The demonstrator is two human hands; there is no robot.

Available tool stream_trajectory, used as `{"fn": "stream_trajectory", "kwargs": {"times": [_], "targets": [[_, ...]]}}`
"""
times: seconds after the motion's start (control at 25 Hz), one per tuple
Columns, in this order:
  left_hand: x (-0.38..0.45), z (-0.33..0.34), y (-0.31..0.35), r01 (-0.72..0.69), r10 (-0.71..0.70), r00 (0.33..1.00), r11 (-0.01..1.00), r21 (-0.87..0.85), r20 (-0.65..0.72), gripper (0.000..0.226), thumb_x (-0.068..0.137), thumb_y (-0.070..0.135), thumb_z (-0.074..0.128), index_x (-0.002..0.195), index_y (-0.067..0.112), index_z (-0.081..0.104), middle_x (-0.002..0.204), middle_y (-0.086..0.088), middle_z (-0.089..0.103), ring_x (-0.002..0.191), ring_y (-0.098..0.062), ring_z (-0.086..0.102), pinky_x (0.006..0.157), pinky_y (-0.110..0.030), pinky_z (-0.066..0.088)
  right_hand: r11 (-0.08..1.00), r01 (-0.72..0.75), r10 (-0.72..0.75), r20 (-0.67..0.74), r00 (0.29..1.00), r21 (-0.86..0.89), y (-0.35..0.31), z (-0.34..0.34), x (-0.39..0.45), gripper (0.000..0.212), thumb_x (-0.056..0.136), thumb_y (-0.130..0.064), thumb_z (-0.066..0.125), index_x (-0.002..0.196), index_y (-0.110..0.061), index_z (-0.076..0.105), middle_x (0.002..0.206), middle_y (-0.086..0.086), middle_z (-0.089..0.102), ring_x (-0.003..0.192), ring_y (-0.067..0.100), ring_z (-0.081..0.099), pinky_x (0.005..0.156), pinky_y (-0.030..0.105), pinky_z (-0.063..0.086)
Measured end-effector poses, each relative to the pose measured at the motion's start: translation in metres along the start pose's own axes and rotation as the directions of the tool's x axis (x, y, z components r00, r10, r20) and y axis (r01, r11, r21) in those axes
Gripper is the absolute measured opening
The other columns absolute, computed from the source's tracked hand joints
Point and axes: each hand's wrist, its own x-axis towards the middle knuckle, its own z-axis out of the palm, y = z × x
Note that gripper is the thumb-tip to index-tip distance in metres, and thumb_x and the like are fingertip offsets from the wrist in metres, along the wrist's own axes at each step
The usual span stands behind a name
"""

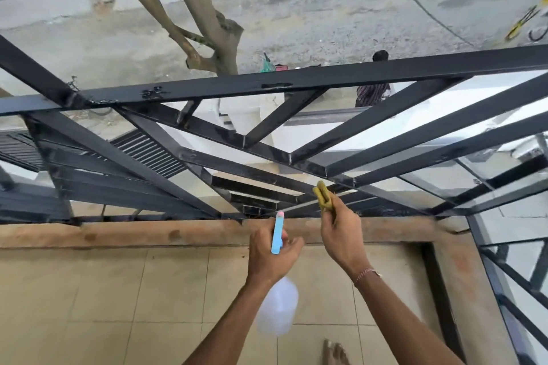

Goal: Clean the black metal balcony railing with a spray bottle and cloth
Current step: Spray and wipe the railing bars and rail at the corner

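1. Railing [296, 83] of black bars fills mid-frame.
2. Left hand [271, 255] grips spray bottle [277, 302], lower centre; overspray could wet tiles.
3. Right hand [341, 234] pinches cloth [323, 195] beside low bars; it could slip through.

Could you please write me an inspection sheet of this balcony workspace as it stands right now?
Surface: beige tiled floor with a stained brownish kerb under the railing.
Job's things: black metal railing, glossy patches on its bars; spray bottle with blue head; yellow-green cloth, bunched.
Clutter: nothing seen on the floor.
Grippers: left hand grips the spray bottle's neck, nozzle toward the lower bars; right hand pinches the cloth near a bar junction.
Cables: one dark cable crossing the upper right, outside the railing.
Surroundings: tree trunk, street below, a person standing there; a bare foot on the tiles.
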Motion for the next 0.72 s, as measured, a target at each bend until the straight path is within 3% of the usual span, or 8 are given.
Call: {"fn": "stream_trajectory", "kwargs": {"times": [0.08, 0.16, 0.24, 0.28, 0.36, 0.44, 0.56, 0.72], "targets": [[0.000, -0.001, -0.001, -0.025, 0.025, 1.000, 1.000, -0.005, 0.002, 0.022, 0.068, 0.033, 0.072, 0.069, 0.015, 0.058, 0.061, 0.000, 0.058, 0.055, -0.018, 0.057, 0.057, -0.044, 0.056, 1.000, -0.017, 0.017, 0.020, 1.000, 0.013, -0.010, 0.016, 0.016, 0.027, 0.101, -0.001, 0.046, 0.118, -0.020, 0.057, 0.072, -0.003, 0.057, 0.058, 0.009, 0.052, 0.053, 0.018, 0.040], [0.000, -0.006, 0.000, -0.067, 0.067, 0.998, 0.997, -0.028, 0.000, 0.018, 0.070, 0.033, 0.073, 0.072, 0.023, 0.058, 0.063, 0.008, 0.056, 0.059, -0.015, 0.058, 0.057, -0.031, 0.056, 0.998, -0.061, 0.061, -0.010, 0.998, -0.025, -0.015, 0.040, 0.033, 0.022, 0.099, 0.002, 0.043, 0.110, -0.013, 0.054, 0.091, 0.007, 0.062, 0.078, 0.021, 0.058, 0.067, 0.028, 0.047], [0.002, -0.014, 0.000, -0.086, 0.085, 0.996, 0.995, -0.043, -0.028, 0.020, 0.073, 0.031, 0.076, 0.075, 0.028, 0.057, 0.063, 0.011, 0.055, 0.060, -0.011, 0.057, 0.057, -0.021, 0.053, 0.989, -0.103, 0.109, 0.050, 0.993, -0.109, -0.019, 0.066, 0.044, 0.040, 0.093, 0.008, 0.039, 0.130, -0.003, 0.051, 0.129, 0.020, 0.057, 0.117, 0.034, 0.053, 0.106, 0.040, 0.044], [0.003, -0.019, 0.000, -0.078, 0.076, 0.996, 0.996, -0.042, -0.047, 0.022, 0.075, 0.028, 0.079, 0.077, 0.028, 0.057, 0.064, 0.012, 0.055, 0.061, -0.011, 0.058, 0.058, -0.020, 0.053, 0.983, -0.105, 0.118, 0.087, 0.989, -0.150, -0.022, 0.076, 0.044, 0.053, 0.091, 0.011, 0.038, 0.143, 0.001, 0.042, 0.147, 0.023, 0.044, 0.137, 0.037, 0.039, 0.121, 0.040, 0.027], [0.003, -0.034, 0.001, -0.058, 0.053, 0.996, 0.996, -0.068, -0.073, 0.025, 0.080, 0.021, 0.081, 0.079, 0.028, 0.058, 0.064, 0.012, 0.057, 0.062, -0.011, 0.060, 0.058, -0.019, 0.053, 0.987, -0.058, 0.075, 0.114, 0.991, -0.147, -0.032, 0.088, 0.037, 0.065, 0.093, 0.012, 0.039, 0.155, 0.001, 0.023, 0.163, 0.019, 0.021, 0.153, 0.034, 0.016, 0.124, 0.036, 0.009], [0.001, -0.052, 0.003, -0.090, 0.078, 0.991, 0.990, -0.112, -0.105, 0.018, 0.078, 0.027, 0.078, 0.079, 0.027, 0.059, 0.065, 0.014, 0.060, 0.061, -0.010, 0.062, 0.056, -0.018, 0.052, 0.995, 0.054, -0.044, 0.129, 0.991, -0.078, -0.051, 0.093, 0.026, 0.068, 0.094, 0.010, 0.040, 0.158, -0.003, 0.018, 0.166, 0.015, 0.014, 0.154, 0.031, 0.011, 0.125, 0.039, 0.014], [-0.004, -0.083, 0.004, -0.074, 0.038, 0.988, 0.968, -0.238, -0.150, 0.018, 0.075, 0.037, 0.071, 0.091, 0.031, 0.066, 0.071, 0.012, 0.064, 0.065, -0.020, 0.065, 0.056, -0.031, 0.059, 0.975, 0.223, -0.224, 0.172, 0.959, 0.024, -0.088, 0.100, 0.020, 0.068, 0.091, 0.013, 0.039, 0.156, 0.000, 0.026, 0.163, 0.022, 0.021, 0.153, 0.034, 0.015, 0.124, 0.048, 0.019], [-0.002, -0.114, 0.004, -0.059, -0.016, 0.977, 0.938, -0.343, -0.211, 0.024, 0.083, 0.027, 0.069, 0.107, 0.031, 0.068, 0.086, 0.007, 0.071, 0.083, -0.015, 0.069, 0.063, -0.019, 0.056, 0.931, 0.344, -0.364, 0.229, 0.903, 0.122, -0.133, 0.108, 0.026, 0.062, 0.093, 0.009, 0.044, 0.153, -0.001, 0.034, 0.161, 0.019, 0.027, 0.153, 0.030, 0.018, 0.126, 0.035, 0.009]]}}
